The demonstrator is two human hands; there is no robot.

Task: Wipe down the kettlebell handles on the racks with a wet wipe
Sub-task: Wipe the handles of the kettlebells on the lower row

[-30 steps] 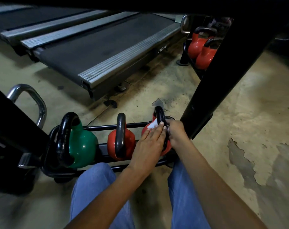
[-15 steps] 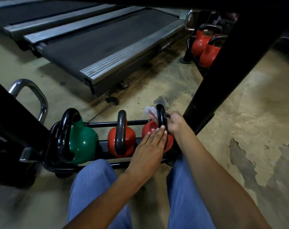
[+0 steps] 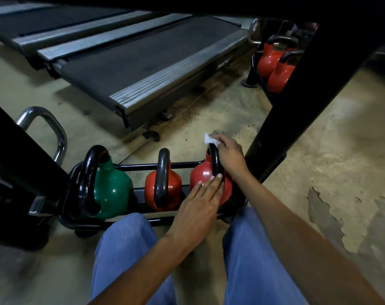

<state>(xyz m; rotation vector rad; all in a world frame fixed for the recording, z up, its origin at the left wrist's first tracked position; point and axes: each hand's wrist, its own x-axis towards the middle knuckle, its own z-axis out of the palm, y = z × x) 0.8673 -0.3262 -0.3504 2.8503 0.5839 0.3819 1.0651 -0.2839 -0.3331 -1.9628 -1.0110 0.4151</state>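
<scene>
Right grip: the right hand (image 3: 229, 155) pinches a small crumpled white wet wipe (image 3: 210, 140) between thumb and fingertips, right on the crown of the black loop handle (image 3: 215, 166). A corner of the wipe flags out beyond the pinch.
Left grip: the left hand (image 3: 199, 205) lies flat, fingers straight and together. It presses on the glossy red rounded kettlebell (image 3: 200, 175) just below the pinch, fingertips touching the handle's near leg.
Where the work is: that bell sits in the low black tube rack (image 3: 143, 166), directly under the right hand. A second red kettlebell (image 3: 149, 188) stands to the left of the grip, and a green rounded kettlebell (image 3: 113, 190) beyond that.
Step in hand, my call: wiping the top of the handle arc.
Doing it well: wrap the wipe around the bar rather than dabbing with a corner, then draw it down each leg toward the bracing fingertips. Hold that flat hand firm so the bell cannot rock. Mind the black steel post (image 3: 286, 106) just right of the wrist.
Writing: white lettering on the grey treadmill (image 3: 176, 69), well beyond the grip, starts "PROZ"; the rest is too blurred. Nothing is readable on the bells.
</scene>
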